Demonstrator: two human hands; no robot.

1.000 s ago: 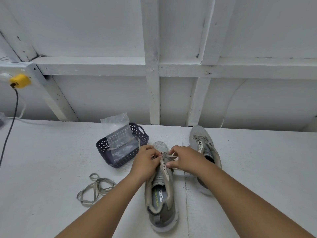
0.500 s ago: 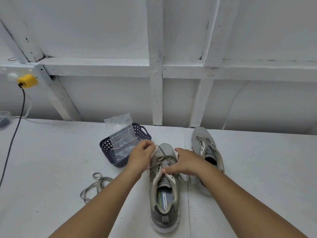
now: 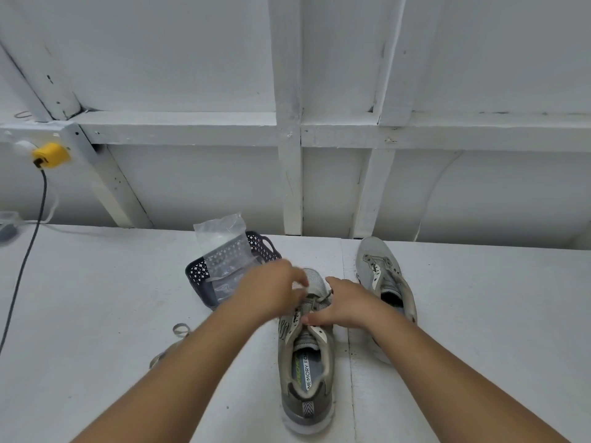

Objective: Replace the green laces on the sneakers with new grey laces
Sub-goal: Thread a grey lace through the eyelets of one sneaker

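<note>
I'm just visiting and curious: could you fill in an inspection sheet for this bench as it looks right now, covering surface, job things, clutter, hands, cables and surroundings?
Surface: white bench, a seam running between the two shoes.
Job's things: near sneaker partly laced at the toe end; far sneaker with no lace visible; loose lace lying at left, partly hidden by the arm.
Clutter: dark basket holding a clear plastic bag.
Hands: left hand blurred, at the lace near the toe; right hand resting on the near sneaker's eyelets.
Cables: black cable from a yellow plug.
Surroundings: white framed wall.
</note>
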